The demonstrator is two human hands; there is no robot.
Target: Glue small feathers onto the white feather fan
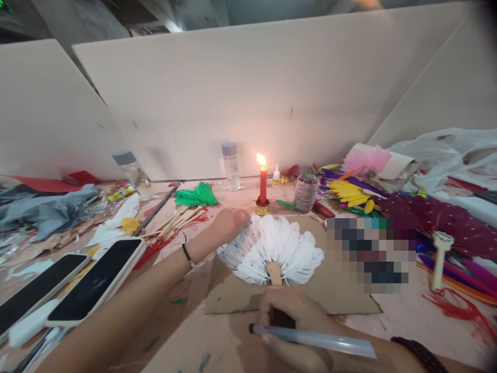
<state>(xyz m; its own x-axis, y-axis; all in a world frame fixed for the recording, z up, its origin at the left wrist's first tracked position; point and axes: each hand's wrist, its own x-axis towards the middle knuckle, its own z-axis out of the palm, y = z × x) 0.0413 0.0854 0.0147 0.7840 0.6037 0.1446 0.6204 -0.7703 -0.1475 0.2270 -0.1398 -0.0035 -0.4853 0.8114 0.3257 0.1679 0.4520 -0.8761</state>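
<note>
My left hand (232, 221) rests curled on the upper left edge of the white fan (272, 248), fingers bent down onto the feathers; whether it pinches one I cannot tell. The fan lies spread flat on a cardboard sheet (341, 303) in front of me, its wooden handle (275, 272) pointing toward me. My right hand (298, 321) sits just below that handle, closed around a grey pen (314, 339) that lies across my fingers, its dark tip pointing left; the hand also covers the handle's lower end, so I cannot tell if it grips that too. Just beyond the fan stands a lit red candle (263, 184) in a gold holder. Behind the candle stand a clear bottle (231, 166) and a small glue bottle (276, 175). A green fan (196, 197) lies to the left of the candle, and two phones (73, 287) lie face up at far left. Coloured feathers (351, 192) are heaped to the right, near a purple fan (438, 225).
</note>
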